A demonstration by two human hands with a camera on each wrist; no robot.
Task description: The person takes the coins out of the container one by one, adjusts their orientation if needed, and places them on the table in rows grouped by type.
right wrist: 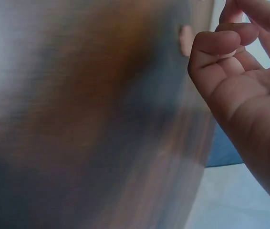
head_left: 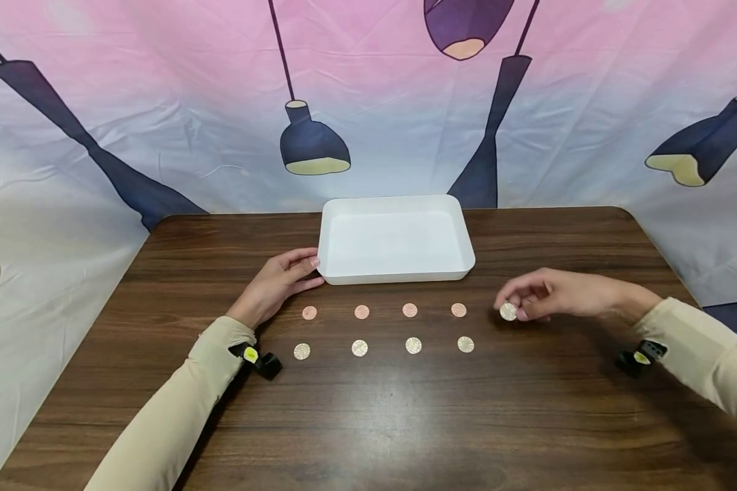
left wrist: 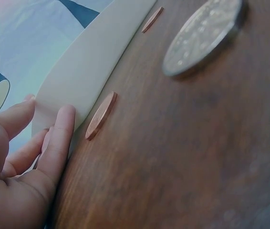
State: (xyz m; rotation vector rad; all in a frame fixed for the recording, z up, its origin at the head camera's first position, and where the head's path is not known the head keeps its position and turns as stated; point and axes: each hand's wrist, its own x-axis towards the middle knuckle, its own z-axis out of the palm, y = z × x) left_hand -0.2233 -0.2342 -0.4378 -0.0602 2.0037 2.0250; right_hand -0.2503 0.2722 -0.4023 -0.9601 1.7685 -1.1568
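My left hand touches the left front corner of a white rectangular tray, its fingers fairly straight. In the left wrist view, fingertips lie against the tray's outer wall. On the right, my right hand pinches a silver-coloured coin above the table. That coin does not show clearly in the right wrist view, where curled fingers appear. Between the hands lie a row of several copper-coloured coins and, nearer me, a row of several silver-coloured coins.
The dark brown wooden table carries the tray near its back edge. Behind it hangs a cloth backdrop with printed lamps. A wrist camera sits under the left forearm, another by the right wrist.
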